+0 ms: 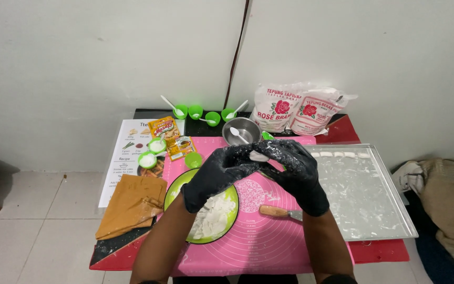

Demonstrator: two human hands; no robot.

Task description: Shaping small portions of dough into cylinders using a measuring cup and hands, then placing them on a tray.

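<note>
Both hands, wearing black gloves dusted with white flour, are meeting above the pink silicone mat point(269, 236) at the middle of the bench point(379, 251). The left hand point(216, 176) and the right hand point(298, 171) are pinching a small piece of white dough point(259, 156) between them, the fingers point(248, 152) of each hand closing together on it from either side, so the dough is sitting in the air just above the mat and in front of the small steel bowl point(243, 131). Under the left forearm a green plate point(177, 186) is lying on the mat, carrying a heap of cut white dough pieces point(214, 218). Just beside the right wrist a wooden-handled knife point(279, 212) is resting flat on the mat. To the right, a metal baking tray point(395, 221) is sitting near the mat with a short row of shaped white pieces point(340, 154) along its far edge. Two white flour bags point(295, 110) are leaning against the wall behind the bowl. Several small green cups point(203, 113) with white spoons are standing along the back, and a folded brown cloth point(130, 205) is lying at the left, next to a printed sheet point(127, 152).
</note>
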